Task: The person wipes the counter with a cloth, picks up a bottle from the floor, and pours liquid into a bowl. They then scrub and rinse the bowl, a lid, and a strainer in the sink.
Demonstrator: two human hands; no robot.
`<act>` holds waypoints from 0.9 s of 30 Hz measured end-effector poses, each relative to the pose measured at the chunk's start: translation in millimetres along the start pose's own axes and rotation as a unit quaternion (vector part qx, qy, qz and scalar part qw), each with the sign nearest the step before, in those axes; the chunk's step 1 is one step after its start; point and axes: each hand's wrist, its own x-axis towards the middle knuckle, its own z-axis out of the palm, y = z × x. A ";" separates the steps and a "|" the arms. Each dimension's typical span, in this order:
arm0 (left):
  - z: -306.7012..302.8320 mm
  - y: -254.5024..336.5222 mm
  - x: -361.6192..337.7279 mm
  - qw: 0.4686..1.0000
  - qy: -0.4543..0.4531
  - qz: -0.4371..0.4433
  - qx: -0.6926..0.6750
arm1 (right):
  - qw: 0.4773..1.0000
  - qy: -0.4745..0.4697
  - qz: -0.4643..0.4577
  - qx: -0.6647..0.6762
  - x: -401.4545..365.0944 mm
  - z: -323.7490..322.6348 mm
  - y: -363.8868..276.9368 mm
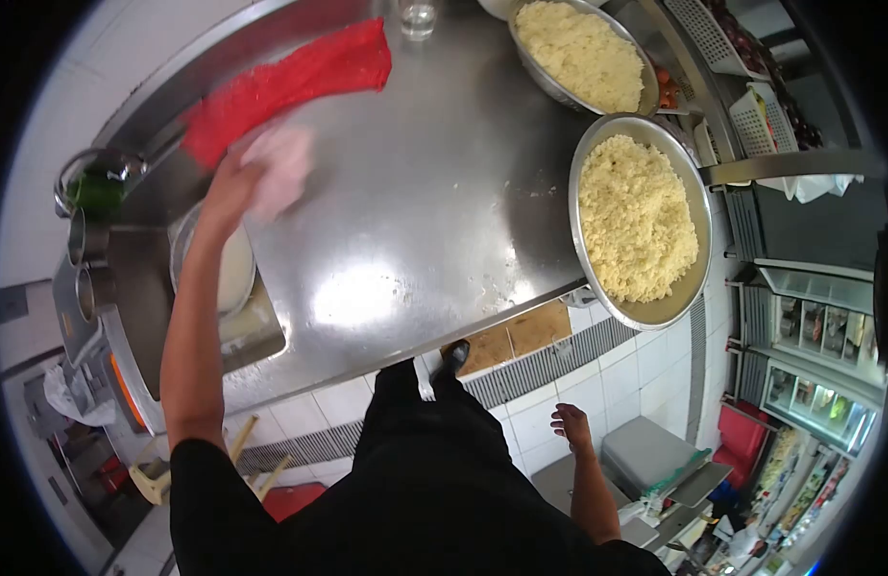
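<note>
My left hand (232, 190) is closed on a pale pink cloth (280, 171), smeared by motion, over the steel counter (444, 192). Just beyond it a red cloth (309, 79) lies stretched along the counter's back, its left end blurred close to my hand. My right hand (571, 423) hangs low at my side, away from the counter, fingers loosely bent and apart with nothing in them.
Two large steel bowls of yellowish grated food, one at the right edge (645, 221) and one behind (578, 58), flank the counter. A glass (418, 19) stands at the back. The sink (261, 336) at left holds a bowl of whitish liquid (234, 274).
</note>
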 end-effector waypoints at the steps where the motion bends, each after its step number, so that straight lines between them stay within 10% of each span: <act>1: 12.7 -27.3 30.1 0.999 -0.039 0.014 -0.023 | 1.000 0.004 0.009 -0.001 -4.0 -3.7 1.1; 5: 158.6 27.7 64.1 0.957 -0.283 0.059 -0.010 | 0.999 0.028 0.029 -0.006 -29.9 -20.6 8.8; 9: 279.4 13.5 74.7 0.893 -0.222 0.203 0.335 | 0.996 0.065 0.035 0.039 -58.3 -31.6 19.2; 16: 384.4 -41.8 31.1 0.873 -0.059 0.265 0.405 | 0.996 0.061 0.055 0.041 -76.7 -11.7 35.8; 22: 265.4 -73.0 6.2 0.872 -0.043 0.177 0.454 | 0.998 0.005 0.060 0.000 -40.1 12.2 20.3; 27: 36.5 -164.2 -1.9 0.796 0.176 0.075 0.575 | 0.999 -0.032 0.000 -0.008 -3.6 22.7 -17.9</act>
